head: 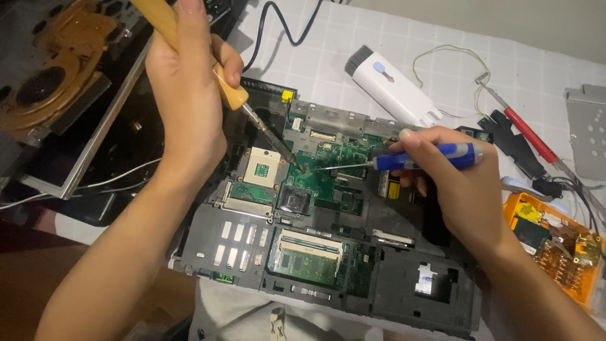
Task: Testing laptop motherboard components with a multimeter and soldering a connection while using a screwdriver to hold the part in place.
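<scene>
- The left hand (186,95) is closed around a wooden-handled tool (196,53), held tilted so its metal shaft slants down to the right.
- The tip of that tool meets the green board (322,183) near its middle, just right of the square socket (261,167).
- The right hand (457,183) is clamped on a blue screwdriver (429,156), held almost level and pointing left.
- The screwdriver's thin shaft reaches the same spot on the board, so the two tips nearly touch; whether they do touch is too small to tell.
- The hands themselves are well apart, one on each side of the board.
- The board sits in an opened laptop base (240,243), which lies on a white gridded cloth (379,31) right in front of the person.
- A memory slot (309,249) lies in the lower part of the base.
- A white brush tool (391,85) lies on the cloth beyond the base, near the right hand.
- A red-handled screwdriver (527,132) lies farther right, beside some black parts.
- An orange tray (514,208) with small circuit boards sits at the right edge.
- A copper-coloured fan and heatsink (47,69) lie at the upper left.
- A black cable (284,25) curls across the cloth at the top.
</scene>
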